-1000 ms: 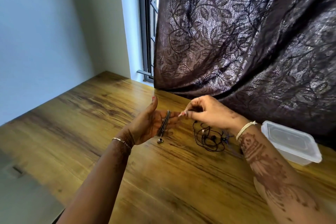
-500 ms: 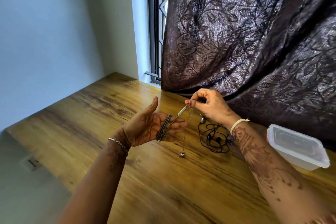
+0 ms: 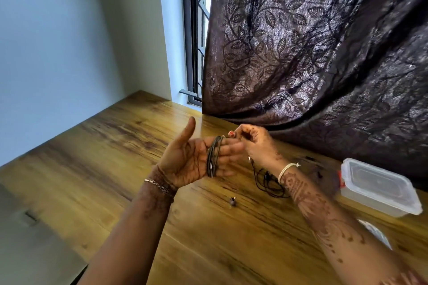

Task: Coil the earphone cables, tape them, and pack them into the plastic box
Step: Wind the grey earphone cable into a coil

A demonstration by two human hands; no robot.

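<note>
My left hand (image 3: 192, 159) is held palm up above the wooden table, fingers straight and thumb raised. A grey earphone cable (image 3: 213, 157) is wound in several loops around its fingers. My right hand (image 3: 252, 143) pinches the free end of that cable just above the left fingertips. An earbud (image 3: 232, 201) from this cable hangs low over the table. A second, black earphone tangle (image 3: 268, 183) lies on the table behind my right wrist. The clear plastic box (image 3: 379, 190), lid on, stands at the right.
A dark leaf-patterned curtain (image 3: 312, 53) hangs down to the table's far edge, beside a barred window (image 3: 196, 30). A small white object (image 3: 375, 233) lies on the table (image 3: 115, 169) in front of the box. The table's left edge drops to a grey floor.
My right hand has carried the cable end from up and right of the left hand down onto the fingertips, laying on another turn. The dangling earbud has swung.
</note>
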